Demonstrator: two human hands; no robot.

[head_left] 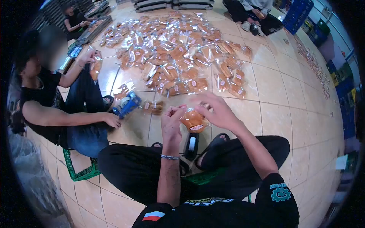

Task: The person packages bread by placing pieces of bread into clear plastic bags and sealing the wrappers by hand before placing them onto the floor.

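Between my two hands hangs a clear plastic bag with a brown bread roll point(192, 121) and a red-and-white label. My left hand point(173, 121) pinches the upper left of the bag. My right hand point(215, 110) is at its upper right, thumb and fingers brought together at the plastic. Below the bag, between my feet, stands a black device point(191, 146) with a pale panel. Another bagged bread point(153, 107) lies on the floor just left of my left hand, beside a blue tape dispenser point(127, 104).
A large pile of bagged bread point(178, 53) covers the floor ahead. At the left a co-worker point(45, 98) holds a bagged bread, the other hand near the dispenser. Two more people sit farther back. A green crate point(81, 173) is at lower left; blue crates point(298, 15) stand back right.
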